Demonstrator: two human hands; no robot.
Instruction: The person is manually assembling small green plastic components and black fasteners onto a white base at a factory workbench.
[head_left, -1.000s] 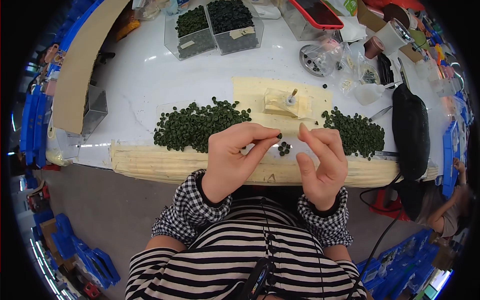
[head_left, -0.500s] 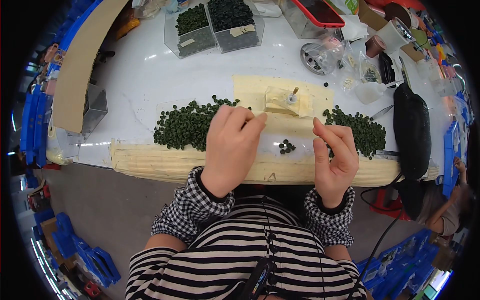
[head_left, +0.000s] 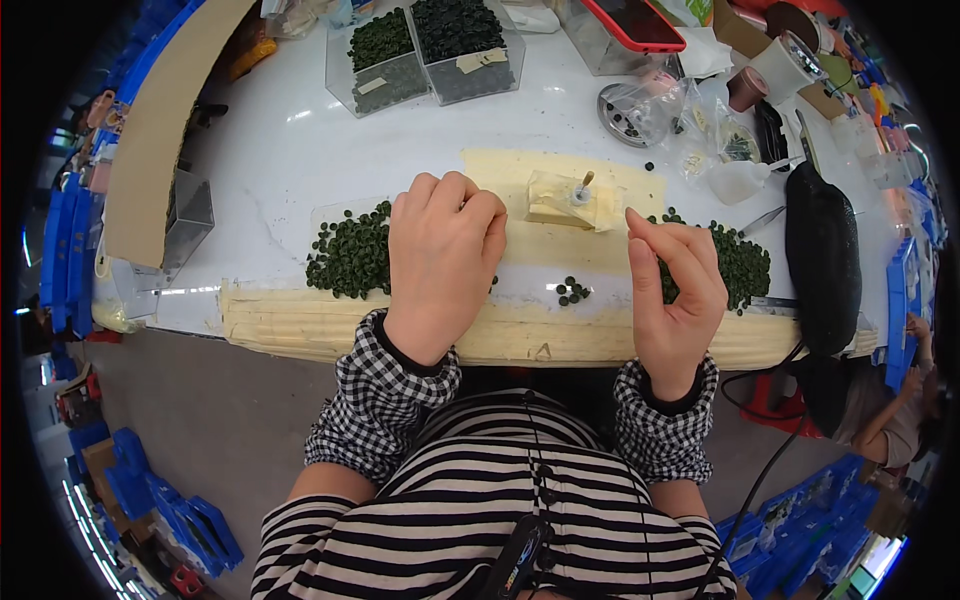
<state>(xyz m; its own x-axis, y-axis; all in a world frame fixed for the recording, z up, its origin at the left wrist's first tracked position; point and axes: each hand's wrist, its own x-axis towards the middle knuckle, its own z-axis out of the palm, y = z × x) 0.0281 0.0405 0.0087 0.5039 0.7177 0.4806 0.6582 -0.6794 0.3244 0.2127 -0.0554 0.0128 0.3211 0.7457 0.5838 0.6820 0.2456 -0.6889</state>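
Observation:
My left hand (head_left: 437, 265) hovers over the right part of a pile of small dark green round pieces (head_left: 345, 255). Its fingers curl downward and their tips are mostly hidden, so what they hold does not show. My right hand (head_left: 682, 290) is beside a second pile of the same pieces (head_left: 742, 265). Its thumb and forefinger tips come close together in a pinch, with nothing I can make out between them. A small cluster of green pieces (head_left: 572, 292) lies between my hands. Behind it stands a block wrapped in yellowish tape (head_left: 560, 205), with a small upright brown-tipped peg (head_left: 586, 180).
A foam-like padded strip (head_left: 500, 340) runs along the table's front edge. At the back stand clear bins (head_left: 388, 85) of green and black pieces. To the right are a red-cased phone (head_left: 640, 25), a squeeze bottle (head_left: 738, 182), tweezers (head_left: 765, 220) and a black cushion-like object (head_left: 822, 260).
My left hand has shifted left and upward, over more of the left pile. My right hand has moved slightly right, its fingers still bent.

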